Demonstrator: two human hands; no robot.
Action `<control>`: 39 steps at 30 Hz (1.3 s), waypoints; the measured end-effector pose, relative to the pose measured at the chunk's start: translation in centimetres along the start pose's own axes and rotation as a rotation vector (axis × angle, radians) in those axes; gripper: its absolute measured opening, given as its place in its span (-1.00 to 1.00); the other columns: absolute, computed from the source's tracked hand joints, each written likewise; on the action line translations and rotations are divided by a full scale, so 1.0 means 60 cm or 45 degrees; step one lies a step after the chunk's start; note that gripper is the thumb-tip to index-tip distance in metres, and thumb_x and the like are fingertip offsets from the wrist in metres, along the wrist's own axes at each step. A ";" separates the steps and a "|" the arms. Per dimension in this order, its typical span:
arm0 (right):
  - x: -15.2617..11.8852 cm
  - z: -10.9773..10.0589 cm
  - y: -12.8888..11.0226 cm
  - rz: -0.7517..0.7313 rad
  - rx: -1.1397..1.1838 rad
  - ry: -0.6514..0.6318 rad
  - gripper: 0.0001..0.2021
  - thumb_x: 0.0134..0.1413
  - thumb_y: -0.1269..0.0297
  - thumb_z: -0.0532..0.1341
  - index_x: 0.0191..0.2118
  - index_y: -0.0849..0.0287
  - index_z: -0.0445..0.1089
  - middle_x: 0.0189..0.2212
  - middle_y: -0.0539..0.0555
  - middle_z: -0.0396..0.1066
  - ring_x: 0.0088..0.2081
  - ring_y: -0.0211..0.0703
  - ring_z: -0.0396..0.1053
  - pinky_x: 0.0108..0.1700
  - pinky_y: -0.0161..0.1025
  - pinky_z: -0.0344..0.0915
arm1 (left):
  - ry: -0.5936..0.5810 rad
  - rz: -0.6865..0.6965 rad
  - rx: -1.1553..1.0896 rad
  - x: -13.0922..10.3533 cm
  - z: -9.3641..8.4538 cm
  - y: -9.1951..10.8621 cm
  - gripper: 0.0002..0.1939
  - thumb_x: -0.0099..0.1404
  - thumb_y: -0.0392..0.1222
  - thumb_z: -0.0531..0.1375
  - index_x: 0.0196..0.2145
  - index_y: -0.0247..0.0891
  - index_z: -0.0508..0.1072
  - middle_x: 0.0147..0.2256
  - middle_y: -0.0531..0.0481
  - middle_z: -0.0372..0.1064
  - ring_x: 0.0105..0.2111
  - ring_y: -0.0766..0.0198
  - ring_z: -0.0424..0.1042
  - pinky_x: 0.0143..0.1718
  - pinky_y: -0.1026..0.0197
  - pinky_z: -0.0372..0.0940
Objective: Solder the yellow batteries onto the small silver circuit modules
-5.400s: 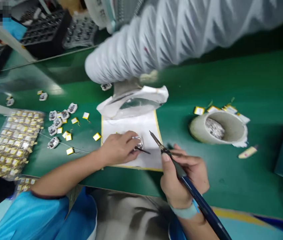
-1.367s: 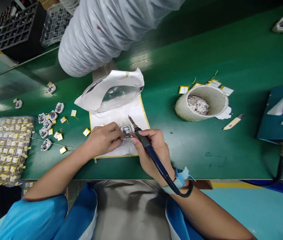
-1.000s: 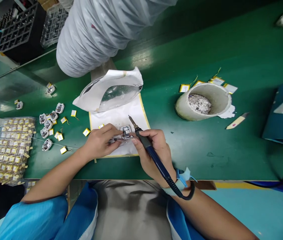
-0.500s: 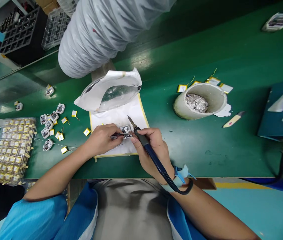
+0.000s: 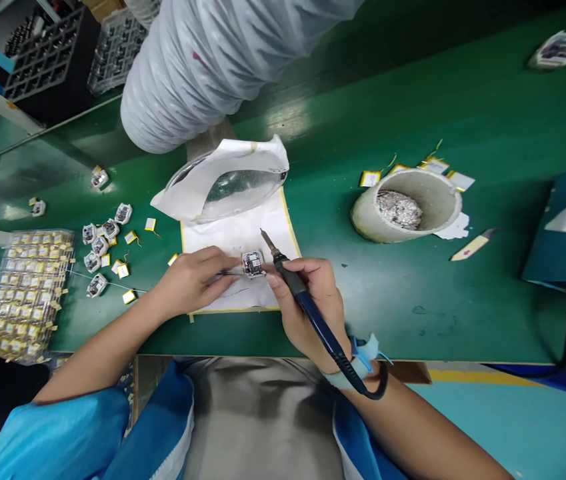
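My right hand (image 5: 313,310) is closed around a soldering iron (image 5: 307,303), whose bare tip points up and away over the white sheet (image 5: 223,235). At the left, my left hand (image 5: 197,280) pinches thin dark tweezers (image 5: 229,273), partly hidden by the fingers. Between the hands is a small white-cased circuit unit (image 5: 253,264), its board facing up. The right fingertips are at its right edge; whether they grip it I cannot tell. Behind it, a magnifying lens (image 5: 243,190) with a paper-covered rim stands over the sheet.
Several similar units (image 5: 100,245) and small yellow-edged battery cells (image 5: 131,237) lie left, beside a tray of cells (image 5: 23,293). A grey pot (image 5: 363,217) of metal shavings and a craft knife (image 5: 473,245) are right, near a blue soldering station (image 5: 563,227). A ribbed duct (image 5: 223,60) hangs above.
My left hand has drawn slightly left and back from the circuit unit, so more of its board shows. The soldering iron stays in my right hand. The whole view has shifted slightly.
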State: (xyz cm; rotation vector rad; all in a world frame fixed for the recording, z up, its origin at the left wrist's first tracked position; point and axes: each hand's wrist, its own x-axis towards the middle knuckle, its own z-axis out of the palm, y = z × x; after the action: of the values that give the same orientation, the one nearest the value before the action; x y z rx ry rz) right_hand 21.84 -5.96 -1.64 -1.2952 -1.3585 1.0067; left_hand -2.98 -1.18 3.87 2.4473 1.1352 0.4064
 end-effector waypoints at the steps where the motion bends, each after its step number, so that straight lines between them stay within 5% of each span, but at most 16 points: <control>1: -0.001 0.000 -0.001 -0.015 0.020 0.002 -0.72 0.51 0.00 0.34 0.09 -0.04 0.32 -0.02 0.14 0.75 -0.01 0.06 0.77 -0.07 -0.05 0.68 | 0.050 0.020 -0.018 -0.015 -0.002 0.001 -0.75 0.60 -0.10 0.29 0.14 -0.18 0.62 -0.10 -0.12 0.69 -0.17 0.21 0.70 -0.21 0.25 0.51; 6: -0.002 -0.001 -0.003 -0.066 -0.004 -0.062 -0.74 0.51 0.01 0.35 0.08 -0.05 0.32 -0.06 0.13 0.76 -0.02 0.08 0.78 -0.04 -0.02 0.71 | 0.015 0.084 0.032 -0.067 0.003 0.019 -0.85 0.61 -0.21 0.28 0.06 -0.16 0.60 -0.13 -0.05 0.70 -0.23 0.30 0.71 -0.29 0.32 0.46; 13: -0.007 -0.004 -0.001 -0.124 -0.077 -0.061 -0.76 0.48 0.10 0.39 0.08 -0.07 0.36 -0.05 0.08 0.74 -0.05 0.06 0.77 -0.06 -0.05 0.71 | 0.521 -0.018 0.169 -0.020 0.035 0.001 -0.84 0.54 -0.28 0.29 0.00 -0.14 0.65 -0.24 0.00 0.61 -0.30 0.35 0.62 -0.34 0.34 0.40; 17: -0.009 -0.010 -0.004 -0.134 -0.098 0.190 -0.78 0.43 0.12 0.43 0.02 -0.04 0.43 -0.04 0.10 0.70 -0.06 0.03 0.75 -0.05 -0.06 0.68 | 0.429 0.029 0.365 -0.016 0.065 -0.018 -0.86 0.58 -0.16 0.27 -0.05 -0.09 0.68 -0.32 0.01 0.57 -0.40 0.33 0.54 -0.40 0.27 0.34; 20: -0.006 -0.014 -0.012 -0.154 -0.136 0.273 -0.78 0.35 0.16 0.48 -0.11 -0.02 0.43 -0.21 0.05 0.66 -0.03 0.09 0.75 0.01 -0.01 0.68 | 0.378 0.148 0.488 -0.027 0.074 -0.023 -0.91 0.55 -0.20 0.30 -0.11 -0.08 0.65 -0.34 0.05 0.56 -0.42 0.33 0.51 -0.41 0.24 0.32; 27: -0.002 -0.011 -0.017 -0.228 -0.173 0.213 -0.80 0.30 0.29 0.44 -0.24 -0.02 0.40 -0.49 -0.15 0.42 -0.31 -0.04 0.68 0.19 0.13 0.68 | 0.570 0.167 0.466 -0.014 0.076 -0.023 -0.94 0.51 -0.24 0.34 -0.09 -0.14 0.61 -0.36 0.08 0.53 -0.41 0.34 0.51 -0.40 0.25 0.31; 32: -0.002 -0.009 -0.015 -0.218 -0.260 0.228 -0.81 0.28 0.27 0.46 -0.25 -0.01 0.42 -0.43 -0.10 0.49 -0.14 0.03 0.72 0.13 0.05 0.69 | 0.546 0.170 0.484 -0.006 0.079 -0.023 -0.95 0.51 -0.29 0.30 -0.12 -0.19 0.58 -0.36 0.09 0.52 -0.41 0.34 0.51 -0.42 0.24 0.33; 39: 0.003 -0.009 -0.018 -0.246 -0.261 0.187 -0.81 0.29 0.31 0.44 -0.24 0.00 0.40 -0.52 -0.21 0.36 -0.51 -0.21 0.49 0.20 0.04 0.66 | 0.545 0.170 0.497 -0.006 0.077 -0.022 -0.94 0.51 -0.30 0.29 -0.13 -0.18 0.57 -0.36 0.10 0.54 -0.42 0.34 0.50 -0.43 0.23 0.33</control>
State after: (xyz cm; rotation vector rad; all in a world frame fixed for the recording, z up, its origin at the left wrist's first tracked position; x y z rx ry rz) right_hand 22.16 -5.92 -0.44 -1.3304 -1.4696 0.6416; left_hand -2.13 -1.81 -0.82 2.8750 1.3233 0.8530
